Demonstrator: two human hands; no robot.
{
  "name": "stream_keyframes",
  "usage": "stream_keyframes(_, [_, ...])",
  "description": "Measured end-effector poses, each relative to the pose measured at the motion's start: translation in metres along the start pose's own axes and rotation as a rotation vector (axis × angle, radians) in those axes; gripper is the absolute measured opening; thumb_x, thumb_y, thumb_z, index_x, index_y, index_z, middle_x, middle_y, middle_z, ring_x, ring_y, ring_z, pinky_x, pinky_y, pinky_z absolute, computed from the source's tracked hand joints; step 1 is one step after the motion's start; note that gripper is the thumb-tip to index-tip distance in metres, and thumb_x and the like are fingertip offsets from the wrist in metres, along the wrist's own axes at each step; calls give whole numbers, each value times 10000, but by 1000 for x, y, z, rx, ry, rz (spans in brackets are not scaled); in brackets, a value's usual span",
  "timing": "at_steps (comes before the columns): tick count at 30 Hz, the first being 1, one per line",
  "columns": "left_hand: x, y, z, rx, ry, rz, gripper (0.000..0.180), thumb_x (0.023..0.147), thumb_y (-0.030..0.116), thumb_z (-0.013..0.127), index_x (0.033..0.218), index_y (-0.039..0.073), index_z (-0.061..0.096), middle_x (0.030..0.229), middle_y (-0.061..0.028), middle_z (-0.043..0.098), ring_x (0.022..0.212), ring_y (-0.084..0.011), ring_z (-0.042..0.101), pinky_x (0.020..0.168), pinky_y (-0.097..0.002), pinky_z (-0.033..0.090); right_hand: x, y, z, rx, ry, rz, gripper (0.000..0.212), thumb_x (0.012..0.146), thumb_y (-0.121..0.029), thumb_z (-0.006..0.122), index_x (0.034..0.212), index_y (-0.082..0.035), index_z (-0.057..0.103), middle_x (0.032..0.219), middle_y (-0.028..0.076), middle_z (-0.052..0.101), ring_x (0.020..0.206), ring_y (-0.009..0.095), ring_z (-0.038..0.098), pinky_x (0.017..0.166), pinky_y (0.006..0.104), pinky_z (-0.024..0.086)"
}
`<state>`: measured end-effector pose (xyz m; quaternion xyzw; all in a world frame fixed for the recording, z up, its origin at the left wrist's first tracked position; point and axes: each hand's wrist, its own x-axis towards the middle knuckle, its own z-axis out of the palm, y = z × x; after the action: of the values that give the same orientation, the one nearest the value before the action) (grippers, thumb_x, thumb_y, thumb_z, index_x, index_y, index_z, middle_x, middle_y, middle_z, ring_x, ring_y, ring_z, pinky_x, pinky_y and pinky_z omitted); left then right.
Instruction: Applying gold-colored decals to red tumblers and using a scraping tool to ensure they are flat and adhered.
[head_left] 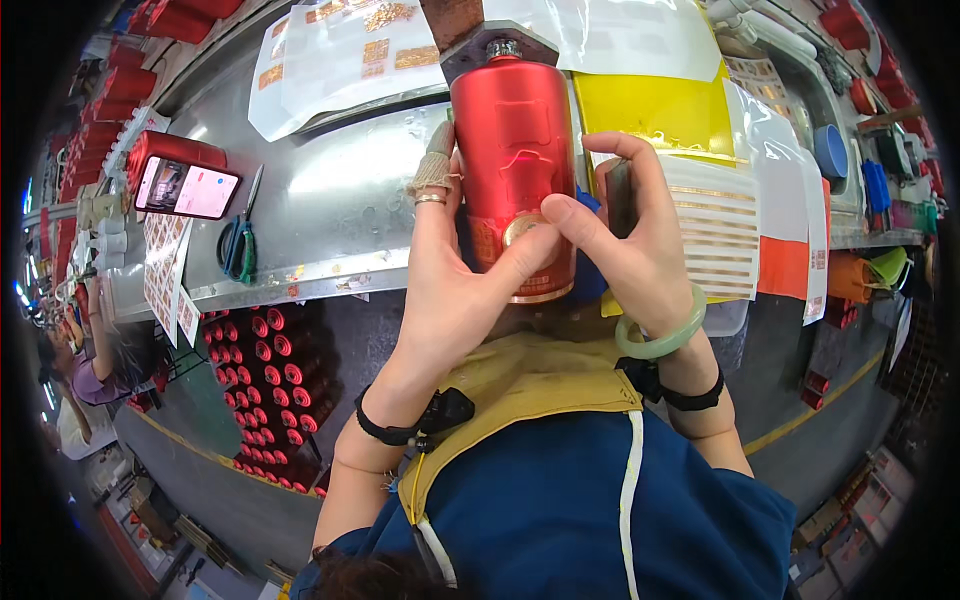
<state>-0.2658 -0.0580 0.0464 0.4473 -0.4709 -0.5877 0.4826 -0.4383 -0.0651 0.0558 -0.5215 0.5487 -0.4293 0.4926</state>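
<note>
A glossy red bottle [515, 130] with a silver neck lies in front of me, its neck pointing away. My left hand [455, 270] is closed along its left side, fingers wrapped in tape at one tip, thumb lying across the front. Under the thumbs sits a round gold label [522, 228] on the lower part of the bottle, partly covered. My right hand [635, 230] reaches its thumb tip to the label's edge, the index finger bent near the bottle's right side. A dark smooth piece [621, 198] shows inside its curled fingers; its kind is unclear.
Behind the bottle's neck stands a dark angular block [545, 50]. Scissors [238, 240] and a phone [187, 187] leaning on a red bottle are at left. Gold label sheets [375, 55], a yellow sheet [650, 110] and a striped sheet [710, 230] lie around. Red bottles [265, 380] stand below.
</note>
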Motion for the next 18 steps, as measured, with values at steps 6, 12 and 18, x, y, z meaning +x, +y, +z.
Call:
stream_keyframes(6, [2,-3,0,-136,65,-50,772,1016,95,668,1620,-21,202,1560,-202,408,1438,-249,435,1173,-394,396,3,8,2,172,-51,50,606,897,-152,834,1349,8,463,967,65,676,857,97,617,776,248,519])
stream_keyframes(12, [0,-7,-1,-79,77,-28,781,1015,118,671,1619,-31,198,1599,-196,374,1445,-261,425,1185,-410,378,10,20,-2,114,-52,-79,652,897,-194,842,1392,6,467,992,45,666,930,94,611,820,261,515])
stream_keyframes(18, [-17,-20,-25,776,7,547,597,939,269,749,1448,3,587,1571,-270,426,1384,-411,499,1142,-470,405,4,7,-23,170,-7,14,530,931,-209,816,1347,-10,554,893,-45,583,814,43,513,746,203,427])
